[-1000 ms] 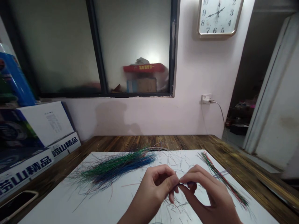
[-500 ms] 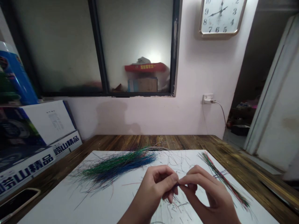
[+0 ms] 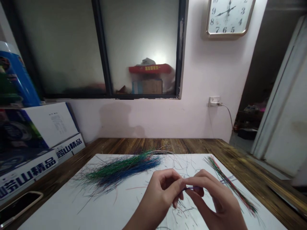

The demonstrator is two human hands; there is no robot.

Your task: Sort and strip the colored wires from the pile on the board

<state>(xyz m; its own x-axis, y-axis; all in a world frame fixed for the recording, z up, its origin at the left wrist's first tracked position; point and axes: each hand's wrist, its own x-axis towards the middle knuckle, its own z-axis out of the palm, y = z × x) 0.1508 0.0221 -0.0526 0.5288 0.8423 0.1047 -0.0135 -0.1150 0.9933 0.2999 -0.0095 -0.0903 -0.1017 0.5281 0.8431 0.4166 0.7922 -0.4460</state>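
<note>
A thin blue-purple wire (image 3: 190, 187) runs between my two hands above the white board (image 3: 59, 204). My left hand (image 3: 165, 191) pinches it between thumb and forefinger. From the other side, my right hand (image 3: 211, 195) is closed on the same wire, its fingertips close to the left thumb. Left of my hands lies a loose bundle of green wires (image 3: 115, 169) against a bundle of blue wires (image 3: 134, 170). A slimmer bundle of red, green and dark wires (image 3: 231, 185) rests at the right. The wire's ends are hidden by my fingers.
Short wire scraps (image 3: 183, 210) are strewn under and behind my hands. The board lies on a dark wooden table (image 3: 134, 145). A phone (image 3: 19, 204) and printed boxes (image 3: 55, 127) are at the left. Behind are a wall, a window and a clock (image 3: 227, 16).
My fingertips have drawn slightly apart, so more of the blue-purple wire shows between them. The wire bundles have stayed in place; the whole view has shifted slightly.
</note>
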